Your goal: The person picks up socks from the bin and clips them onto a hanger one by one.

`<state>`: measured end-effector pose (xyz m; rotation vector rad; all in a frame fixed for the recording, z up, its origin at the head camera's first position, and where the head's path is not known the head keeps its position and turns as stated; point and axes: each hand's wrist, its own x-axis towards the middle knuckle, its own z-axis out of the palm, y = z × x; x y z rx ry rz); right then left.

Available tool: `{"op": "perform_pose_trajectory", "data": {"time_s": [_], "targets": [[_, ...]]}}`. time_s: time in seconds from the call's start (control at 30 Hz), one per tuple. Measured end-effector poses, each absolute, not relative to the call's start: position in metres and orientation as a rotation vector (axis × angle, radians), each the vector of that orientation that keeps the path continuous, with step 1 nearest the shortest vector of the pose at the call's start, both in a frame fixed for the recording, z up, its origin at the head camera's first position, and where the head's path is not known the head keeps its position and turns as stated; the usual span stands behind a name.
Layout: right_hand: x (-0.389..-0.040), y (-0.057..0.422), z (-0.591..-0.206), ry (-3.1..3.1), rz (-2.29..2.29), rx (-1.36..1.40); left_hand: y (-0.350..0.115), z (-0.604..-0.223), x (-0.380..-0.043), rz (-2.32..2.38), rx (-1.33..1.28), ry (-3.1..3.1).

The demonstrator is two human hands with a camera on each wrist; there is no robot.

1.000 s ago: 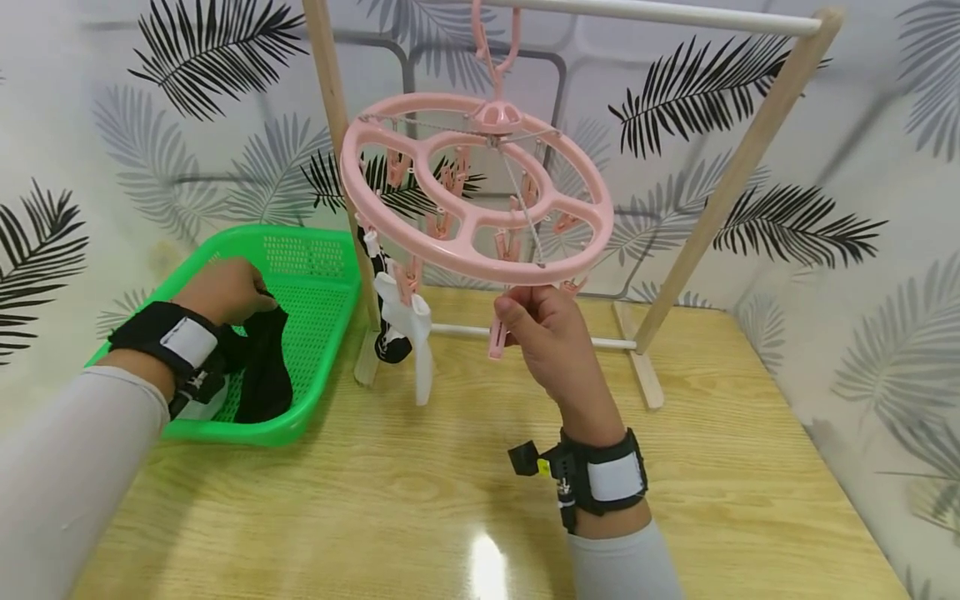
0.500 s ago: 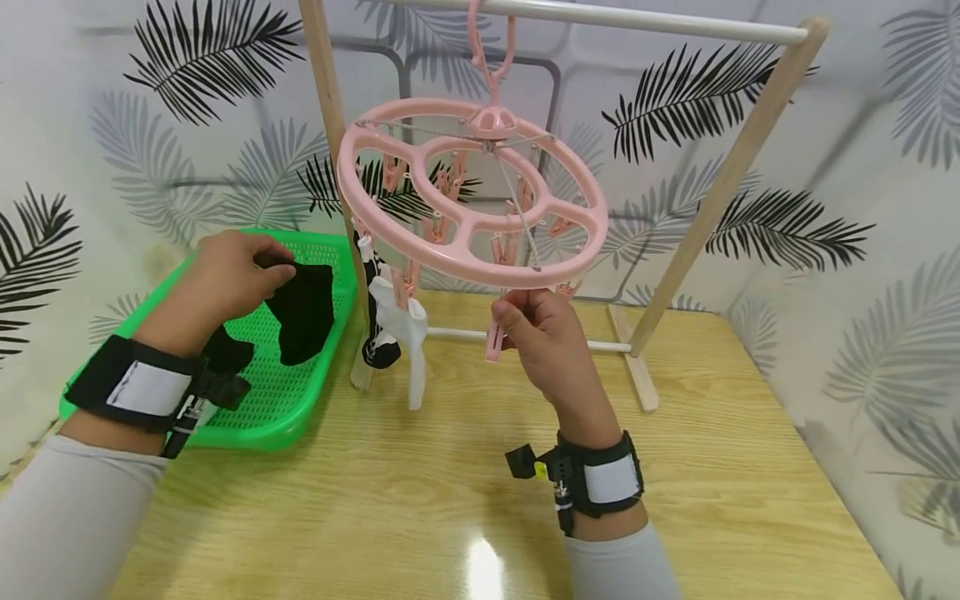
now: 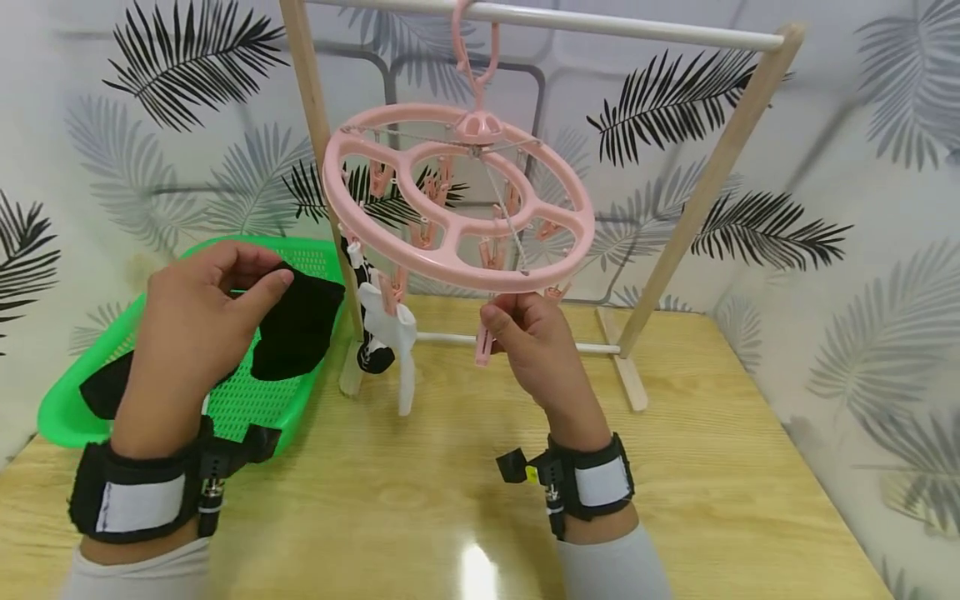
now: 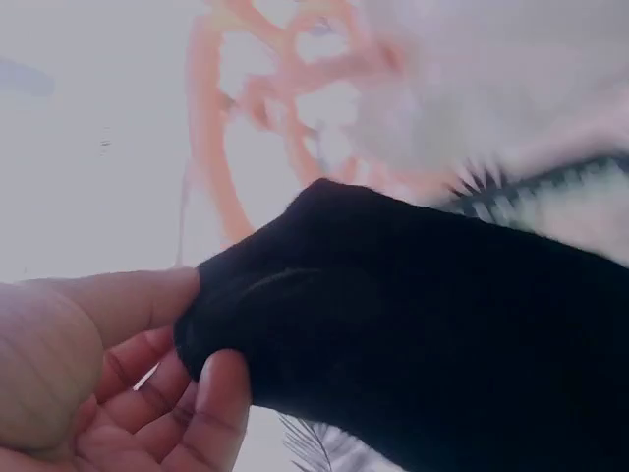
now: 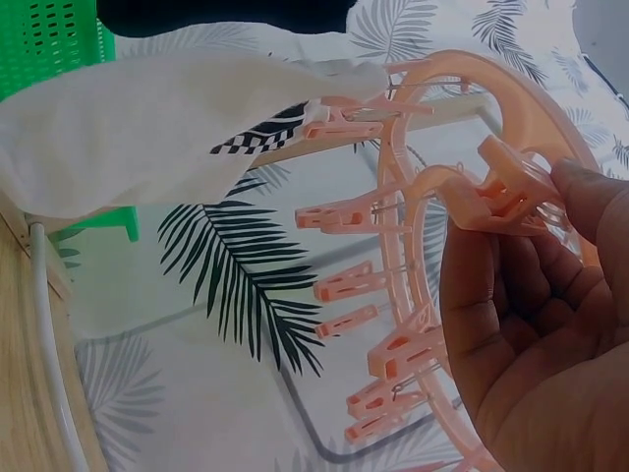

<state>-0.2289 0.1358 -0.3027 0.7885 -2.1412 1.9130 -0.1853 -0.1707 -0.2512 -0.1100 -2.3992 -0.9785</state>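
In front of one green basket (image 3: 56, 417) at left, the left hand (image 3: 187, 329) pinches one black cloth (image 3: 296, 333), apparently presenting it for clipping. Farther right, one patterned sock (image 3: 377, 360) and one white sock (image 3: 406, 337) hang from one pink hanger (image 3: 427, 261). At right, the right hand (image 3: 538, 346) grips one clip (image 3: 483, 346); the next move likely calls for seating the cloth edge in it.

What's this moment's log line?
left grip: holds unclipped black cloth | right grip: pinches pink clothespin | white sock: clipped to pink hanger
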Motion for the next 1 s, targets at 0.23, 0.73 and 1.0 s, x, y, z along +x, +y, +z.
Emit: {"op": "perform_pose_trajectory", "data": {"time_s": [0.23,0.73,1.0], "targets": [[-0.227,0.134,-0.305,-2.12,1.928,0.819,-0.132,-0.265,-0.167,-1.12,-0.29,-2.329],[-0.224,0.13,-0.304,-2.053,1.93,0.667,-0.08,-0.302,-0.186,-1.303,-0.573,-2.409],[-0.222,0.127,-0.304,-2.025,1.93,0.7,-0.064,-0.315,-0.189,-1.347,-0.641,-2.385]]}}
